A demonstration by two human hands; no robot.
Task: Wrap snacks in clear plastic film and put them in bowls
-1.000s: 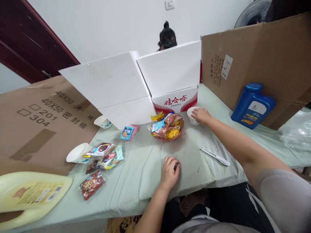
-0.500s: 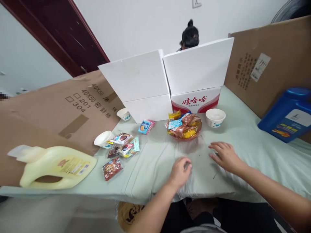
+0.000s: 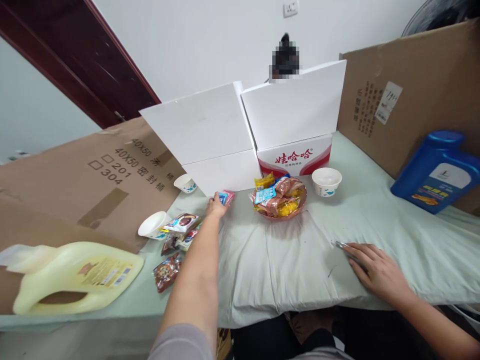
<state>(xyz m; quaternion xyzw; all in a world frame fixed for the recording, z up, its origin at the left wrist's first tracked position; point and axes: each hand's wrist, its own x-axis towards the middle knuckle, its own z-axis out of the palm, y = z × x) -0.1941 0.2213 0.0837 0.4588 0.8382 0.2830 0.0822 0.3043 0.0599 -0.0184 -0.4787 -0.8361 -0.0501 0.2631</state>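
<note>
My left hand point(image 3: 216, 206) reaches out to a blue and pink snack packet point(image 3: 227, 197) in front of the white box. Its fingers close over the packet's left side and hide part of it. On the cloth at the right, my right hand point(image 3: 377, 267) lies palm down. Its fingers are together, and a small shiny grey thing point(image 3: 340, 244) shows at the thumb and forefinger; its kind I cannot make out. Between the hands, farther back, a pinkish see-through bowl point(image 3: 282, 218) is heaped with wrapped snacks point(image 3: 287, 192). Several snack packets point(image 3: 167, 272) lie beside my left forearm, which partly covers them.
White paper bowls stand at the back left point(image 3: 185, 184), left point(image 3: 153, 226) and right point(image 3: 326, 182). White boxes point(image 3: 294, 115) wall off the back, with a person point(image 3: 285, 57) behind. A yellow detergent bottle point(image 3: 82, 275) and a blue bottle point(image 3: 437, 172) flank the table.
My left hand has moved forward and left from the table's front to the blue and pink packet. My right hand has shifted right and nearer me; a shiny grey thing now shows at its fingertips.
</note>
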